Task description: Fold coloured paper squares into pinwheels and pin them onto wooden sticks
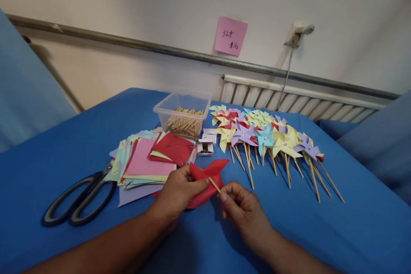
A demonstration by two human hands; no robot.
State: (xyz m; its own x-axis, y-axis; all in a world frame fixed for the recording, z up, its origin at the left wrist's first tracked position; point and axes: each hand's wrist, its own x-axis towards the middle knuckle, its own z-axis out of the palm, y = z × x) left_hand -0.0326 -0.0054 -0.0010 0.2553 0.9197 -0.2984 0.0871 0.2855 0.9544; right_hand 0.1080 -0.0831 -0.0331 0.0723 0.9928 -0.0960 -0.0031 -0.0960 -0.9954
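Observation:
My left hand [181, 190] is closed on a red paper pinwheel [205, 199] whose corners are folded inward, the thumb pressing at its middle. One end of a thin wooden stick [215, 185] lies against the paper by that thumb. Its other end is pinched between the thumb and fingers of my right hand [240, 205]. Whether a pin joins stick and paper is hidden. Just behind my left hand lies a stack of coloured paper squares [147, 158], with cut red squares [175, 146] on top.
Scissors [86, 197] lie at the left on the blue-covered table [135, 244]. Behind the paper stands a clear plastic box [183, 113] of wooden sticks. A small open box [205, 147] sits beside it. Many finished pinwheels [265, 137] lie in rows on the right.

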